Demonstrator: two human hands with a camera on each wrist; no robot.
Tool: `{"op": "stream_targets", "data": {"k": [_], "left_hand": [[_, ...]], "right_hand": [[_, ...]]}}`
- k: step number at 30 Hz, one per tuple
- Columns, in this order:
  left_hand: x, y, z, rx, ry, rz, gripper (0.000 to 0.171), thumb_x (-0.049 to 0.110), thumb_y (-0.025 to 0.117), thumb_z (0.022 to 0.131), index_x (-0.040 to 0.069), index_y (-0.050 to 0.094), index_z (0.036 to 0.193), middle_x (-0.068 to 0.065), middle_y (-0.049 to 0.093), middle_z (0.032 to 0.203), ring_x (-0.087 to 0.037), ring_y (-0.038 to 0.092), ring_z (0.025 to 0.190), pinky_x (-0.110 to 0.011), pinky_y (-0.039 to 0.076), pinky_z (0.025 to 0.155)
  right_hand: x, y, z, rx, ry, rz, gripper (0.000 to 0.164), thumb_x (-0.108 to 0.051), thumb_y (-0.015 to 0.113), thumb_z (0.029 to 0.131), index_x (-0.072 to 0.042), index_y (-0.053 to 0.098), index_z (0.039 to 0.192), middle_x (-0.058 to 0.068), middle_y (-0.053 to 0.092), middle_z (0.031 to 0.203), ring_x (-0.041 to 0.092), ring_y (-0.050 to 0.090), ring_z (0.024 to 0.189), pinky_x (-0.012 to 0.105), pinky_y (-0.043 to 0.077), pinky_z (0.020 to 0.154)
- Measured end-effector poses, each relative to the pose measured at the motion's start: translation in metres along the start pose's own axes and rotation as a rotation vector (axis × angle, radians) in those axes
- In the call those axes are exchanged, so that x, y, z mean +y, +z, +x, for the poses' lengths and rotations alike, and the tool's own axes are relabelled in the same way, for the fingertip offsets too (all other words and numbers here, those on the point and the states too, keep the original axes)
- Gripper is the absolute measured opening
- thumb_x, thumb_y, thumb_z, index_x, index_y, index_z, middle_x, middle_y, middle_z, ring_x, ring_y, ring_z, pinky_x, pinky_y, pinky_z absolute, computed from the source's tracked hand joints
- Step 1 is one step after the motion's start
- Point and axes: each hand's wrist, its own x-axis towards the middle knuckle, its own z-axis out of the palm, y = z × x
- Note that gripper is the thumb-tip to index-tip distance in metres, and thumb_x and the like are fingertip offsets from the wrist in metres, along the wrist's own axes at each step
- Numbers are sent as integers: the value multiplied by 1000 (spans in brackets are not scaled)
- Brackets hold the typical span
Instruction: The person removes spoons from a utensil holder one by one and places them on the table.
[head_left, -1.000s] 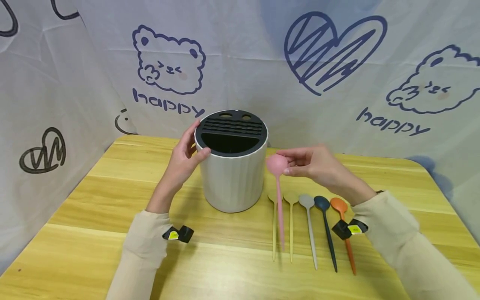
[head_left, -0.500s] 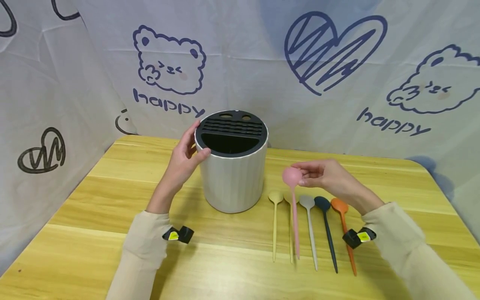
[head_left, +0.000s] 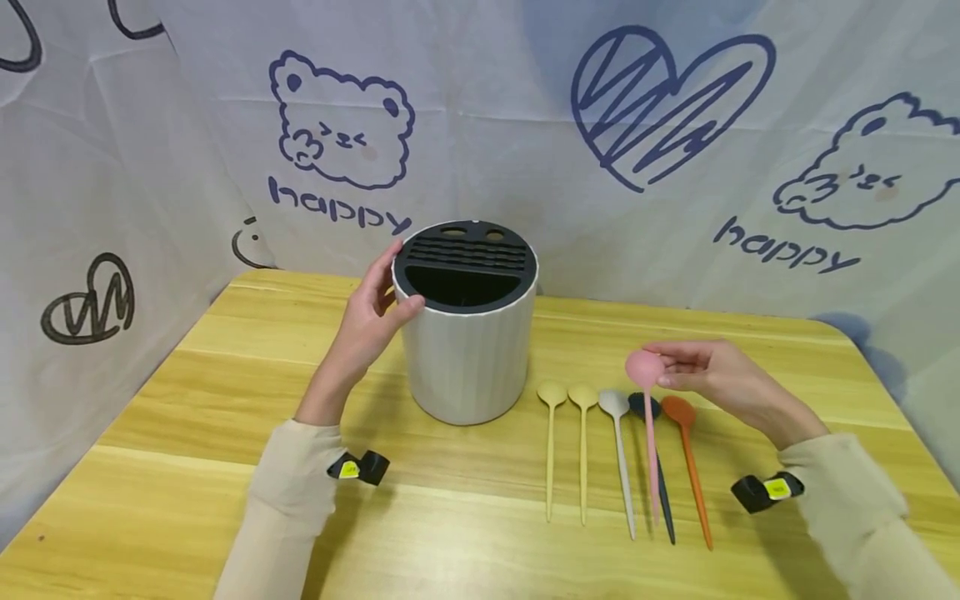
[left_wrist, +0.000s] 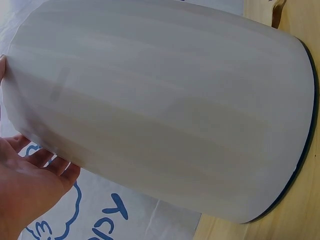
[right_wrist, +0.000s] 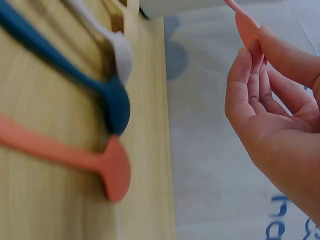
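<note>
My left hand (head_left: 367, 333) grips the upper left side of a white ribbed utensil holder (head_left: 468, 367), thumb at the front of its rim. The holder stands upright and has a black slotted lid (head_left: 465, 254). In my right hand (head_left: 731, 379) a pink spoon (head_left: 645, 369) is pinched by the edge of its bowl, handle hanging down. It hovers above the row, partly covering a dark blue spoon (head_left: 666, 500). An orange spoon (head_left: 692, 467) lies just right of that one. The right wrist view shows thumb and fingertips on the pink bowl (right_wrist: 246, 29).
Left of the blue spoon lie a grey spoon (head_left: 621, 467) and two yellow spoons, the outer yellow spoon (head_left: 551, 450) nearest the holder. All rest on a wooden table (head_left: 450, 517). A patterned white cloth (head_left: 495, 133) hangs behind it.
My right hand has carried the pink spoon rightward and a little toward me, from over the yellow spoons to over the blue one. The left hand stays on the holder.
</note>
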Motion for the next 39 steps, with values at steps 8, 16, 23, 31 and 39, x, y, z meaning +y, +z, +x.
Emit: {"op": "stream_targets", "data": {"k": [8,16,23,31,39], "left_hand": [[0,0,0,4,-6,10,85,46,65,87,10,26,153,-4,30,154,-23,32,137,-43,27,113],[0,-1,0,7,-7,12,87,50,66,85,13,27,153,-4,31,154,-22,33,137,-43,26,113],[-1,-1,0,-2,4,7,87,46,66,87,9,25,153,-5,29,155,-23,31,139,-42,26,113],[0,-1,0,-3,5,9,87,47,66,86,8,26,153,-6,30,154,-23,31,138,-42,26,113],[-1,-1,0,-6,9,3,92,54,67,84,9,26,153,-6,30,154,-23,32,138,-42,26,113]], "right_hand": [[25,-19,-13,23,15,-8,59,-10,65,92,13,39,140,20,58,127,5,61,100,19,49,85],[37,-33,-23,30,63,22,63,-12,66,91,12,37,142,13,60,128,3,60,104,17,47,87],[48,-39,-28,52,104,19,69,-9,69,87,14,33,142,15,62,123,4,61,100,18,48,86],[59,-46,-35,46,155,-14,66,-13,68,90,14,35,141,20,59,126,6,62,98,22,51,84],[75,-53,-38,29,173,-16,67,-11,69,88,14,36,140,18,60,125,5,61,98,22,51,84]]}}
